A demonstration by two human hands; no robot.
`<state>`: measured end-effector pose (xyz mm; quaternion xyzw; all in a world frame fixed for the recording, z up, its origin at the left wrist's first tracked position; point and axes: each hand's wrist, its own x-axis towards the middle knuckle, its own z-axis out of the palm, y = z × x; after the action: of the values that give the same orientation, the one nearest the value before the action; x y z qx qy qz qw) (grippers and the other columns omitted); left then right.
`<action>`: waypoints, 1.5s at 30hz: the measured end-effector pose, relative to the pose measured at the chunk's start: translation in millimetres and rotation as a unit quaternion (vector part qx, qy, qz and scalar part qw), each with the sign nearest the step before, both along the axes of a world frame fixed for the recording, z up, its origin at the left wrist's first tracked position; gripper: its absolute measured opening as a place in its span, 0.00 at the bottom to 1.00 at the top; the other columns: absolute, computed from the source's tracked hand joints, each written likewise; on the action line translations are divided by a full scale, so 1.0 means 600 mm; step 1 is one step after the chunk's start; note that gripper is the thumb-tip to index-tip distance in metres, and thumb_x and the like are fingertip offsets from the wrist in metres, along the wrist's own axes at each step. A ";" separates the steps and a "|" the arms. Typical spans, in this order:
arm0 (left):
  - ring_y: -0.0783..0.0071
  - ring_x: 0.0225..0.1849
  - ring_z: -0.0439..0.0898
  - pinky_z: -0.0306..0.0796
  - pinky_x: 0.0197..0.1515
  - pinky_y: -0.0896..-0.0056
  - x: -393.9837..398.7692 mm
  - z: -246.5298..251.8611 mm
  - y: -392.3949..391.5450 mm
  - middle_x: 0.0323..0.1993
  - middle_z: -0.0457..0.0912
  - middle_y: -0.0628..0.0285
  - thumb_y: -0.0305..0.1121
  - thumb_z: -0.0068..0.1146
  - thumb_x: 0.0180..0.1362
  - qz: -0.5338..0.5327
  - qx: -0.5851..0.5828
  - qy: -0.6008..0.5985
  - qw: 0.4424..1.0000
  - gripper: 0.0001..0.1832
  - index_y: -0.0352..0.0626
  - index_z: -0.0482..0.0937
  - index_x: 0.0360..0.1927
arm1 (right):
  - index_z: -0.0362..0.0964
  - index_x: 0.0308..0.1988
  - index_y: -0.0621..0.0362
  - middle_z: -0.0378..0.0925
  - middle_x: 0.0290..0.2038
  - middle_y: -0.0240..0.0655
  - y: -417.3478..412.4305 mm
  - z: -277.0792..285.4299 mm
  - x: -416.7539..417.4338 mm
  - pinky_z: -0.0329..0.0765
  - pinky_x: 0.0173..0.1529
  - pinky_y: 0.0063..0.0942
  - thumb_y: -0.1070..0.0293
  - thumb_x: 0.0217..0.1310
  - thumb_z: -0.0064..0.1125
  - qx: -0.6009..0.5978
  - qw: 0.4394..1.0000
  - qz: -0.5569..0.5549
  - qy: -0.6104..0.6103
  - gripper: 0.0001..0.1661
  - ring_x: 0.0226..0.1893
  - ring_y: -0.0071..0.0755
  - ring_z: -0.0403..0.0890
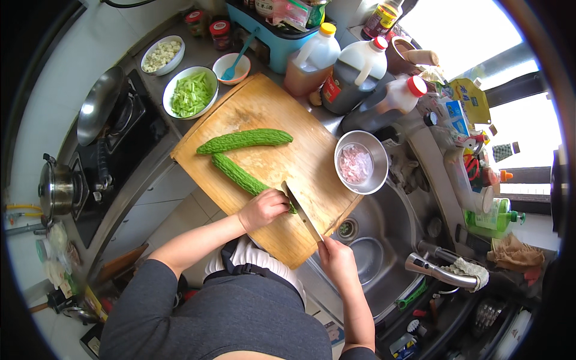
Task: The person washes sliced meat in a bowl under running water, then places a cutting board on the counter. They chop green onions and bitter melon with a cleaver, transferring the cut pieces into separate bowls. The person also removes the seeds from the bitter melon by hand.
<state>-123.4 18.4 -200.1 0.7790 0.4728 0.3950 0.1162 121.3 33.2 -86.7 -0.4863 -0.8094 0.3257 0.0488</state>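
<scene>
On a wooden cutting board (310, 148) lie two green bitter melons. The far bitter melon (245, 140) rests untouched across the board. My left hand (265, 209) holds down the near bitter melon (238, 173), its fingers curled over the end towards me. In my right hand (336, 257) is the handle of a kitchen knife (303, 213). The blade stands close beside my left fingertips, at the melon's end. Whether its edge touches the melon is hard to tell. My right fingers hide most of the handle.
A metal bowl of pinkish sliced meat (357, 168) stands at the board's right corner, beside the sink (396, 243). Beyond the board are a bowl of sliced green vegetable (191, 94), a small bowl with a blue spatula (230, 72) and large sauce jugs (355, 72). A wok (101, 105) sits left.
</scene>
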 end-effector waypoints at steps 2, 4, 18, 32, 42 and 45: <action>0.60 0.46 0.74 0.64 0.56 0.55 -0.008 0.013 -0.001 0.40 0.75 0.59 0.32 0.66 0.41 -0.009 -0.021 0.025 0.999 0.18 0.42 0.78 0.39 | 0.75 0.40 0.59 0.77 0.26 0.47 -0.003 -0.005 0.004 0.76 0.32 0.38 0.69 0.56 0.55 0.009 0.999 -0.033 0.031 0.11 0.27 0.50 0.79; 0.60 0.50 0.71 0.52 0.62 0.48 -0.017 0.036 -0.013 0.43 0.74 0.59 0.35 0.67 0.40 0.113 -0.050 0.084 0.989 0.23 0.43 0.76 0.43 | 0.75 0.40 0.62 0.77 0.27 0.48 -0.003 -0.007 0.004 0.76 0.32 0.36 0.71 0.55 0.56 0.008 0.998 -0.051 0.046 0.11 0.27 0.50 0.79; 0.52 0.63 0.60 0.43 0.69 0.46 -0.021 0.039 -0.061 0.55 0.68 0.51 0.53 0.63 0.46 0.139 -0.112 0.045 0.983 0.37 0.37 0.70 0.53 | 0.73 0.43 0.60 0.77 0.29 0.49 0.023 -0.009 -0.062 0.76 0.32 0.40 0.68 0.58 0.53 0.029 0.998 0.016 0.052 0.13 0.28 0.52 0.79; 0.47 0.62 0.59 0.56 0.63 0.54 -0.032 -0.039 -0.076 0.59 0.60 0.46 0.41 0.65 0.47 0.316 -0.074 -0.106 0.940 0.35 0.34 0.64 0.55 | 0.68 0.41 0.64 0.74 0.22 0.52 0.024 -0.039 -0.143 0.74 0.28 0.45 0.71 0.59 0.49 0.030 0.992 0.119 0.017 0.11 0.23 0.56 0.77; 0.46 0.63 0.59 0.57 0.63 0.53 -0.025 -0.042 -0.075 0.60 0.59 0.45 0.43 0.68 0.44 0.327 -0.079 -0.104 0.936 0.38 0.34 0.64 0.55 | 0.59 0.31 0.63 0.73 0.18 0.55 0.005 -0.022 -0.180 0.74 0.25 0.47 0.72 0.59 0.43 -0.013 0.989 0.120 -0.088 0.05 0.20 0.58 0.77; 0.46 0.63 0.59 0.57 0.63 0.53 -0.025 -0.046 -0.075 0.60 0.59 0.45 0.43 0.68 0.45 0.324 -0.078 -0.105 0.937 0.38 0.34 0.64 0.55 | 0.59 0.33 0.64 0.73 0.18 0.55 0.012 -0.024 -0.183 0.74 0.25 0.47 0.73 0.58 0.42 -0.029 0.989 0.121 -0.080 0.05 0.20 0.59 0.77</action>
<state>-138.7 -26.7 -227.5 0.5266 0.7140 0.4522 0.0914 11.4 40.6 -101.3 -0.4104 -0.8538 0.3127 -0.0703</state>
